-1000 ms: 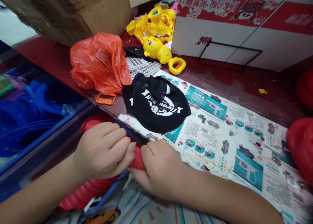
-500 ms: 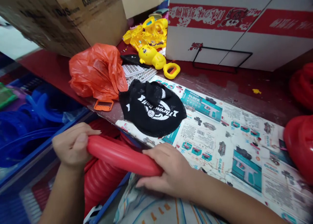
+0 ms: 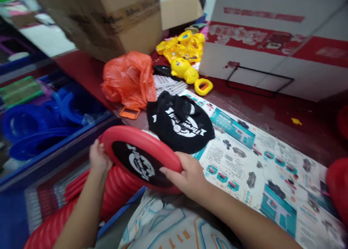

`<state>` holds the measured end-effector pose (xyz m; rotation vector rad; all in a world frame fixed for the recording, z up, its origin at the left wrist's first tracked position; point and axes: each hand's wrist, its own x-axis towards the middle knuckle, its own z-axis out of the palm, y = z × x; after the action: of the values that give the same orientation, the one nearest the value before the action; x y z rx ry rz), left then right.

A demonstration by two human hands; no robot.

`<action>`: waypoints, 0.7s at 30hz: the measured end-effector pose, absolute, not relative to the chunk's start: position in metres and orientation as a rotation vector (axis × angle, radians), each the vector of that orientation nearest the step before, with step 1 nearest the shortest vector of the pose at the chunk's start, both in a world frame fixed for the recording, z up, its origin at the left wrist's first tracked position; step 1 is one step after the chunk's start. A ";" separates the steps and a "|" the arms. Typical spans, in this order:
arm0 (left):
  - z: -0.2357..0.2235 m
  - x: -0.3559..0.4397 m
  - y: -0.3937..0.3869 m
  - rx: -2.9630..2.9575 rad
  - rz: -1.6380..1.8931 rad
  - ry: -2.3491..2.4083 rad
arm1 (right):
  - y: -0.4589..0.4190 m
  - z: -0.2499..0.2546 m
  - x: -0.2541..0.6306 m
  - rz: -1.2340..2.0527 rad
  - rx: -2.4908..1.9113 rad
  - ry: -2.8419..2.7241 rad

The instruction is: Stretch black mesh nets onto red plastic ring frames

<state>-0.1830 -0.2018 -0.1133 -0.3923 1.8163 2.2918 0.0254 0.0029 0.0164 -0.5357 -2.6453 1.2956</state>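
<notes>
Both hands hold a red-rimmed disc [image 3: 141, 158] with black mesh and a white logo stretched across it, tilted toward me just off the table's near edge. My left hand [image 3: 98, 158] grips its left rim and my right hand [image 3: 187, 174] grips its right rim, fingers wrapped over the red ring. Just beyond it, a loose black mesh cover [image 3: 181, 122] printed with white lettering lies flat on the printed paper sheet [image 3: 261, 165]. Below the disc stands a stack of red rings [image 3: 114, 191].
An orange plastic bag [image 3: 129, 78], yellow toy parts [image 3: 185, 56] and a small orange piece [image 3: 129, 113] lie at the back. A brown carton [image 3: 108, 16] and a red-and-white carton [image 3: 272, 49] stand behind. Blue rings [image 3: 35, 129] fill a bin at left. Red shapes [image 3: 338, 187] sit at right.
The red ring, squeezed into a narrow bar between my hands, has sprung open into a full disc with the mesh showing. My left hand moved out along the rim. The camera shifted left.
</notes>
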 end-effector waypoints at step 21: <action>-0.197 -0.143 -0.281 -1.141 2.583 1.087 | 0.025 -0.010 0.029 1.198 0.056 -2.755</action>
<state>-0.1433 -0.2811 -0.1969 -1.1411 1.0873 2.5831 0.0295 0.0247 -0.0103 0.0559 -2.7549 1.1982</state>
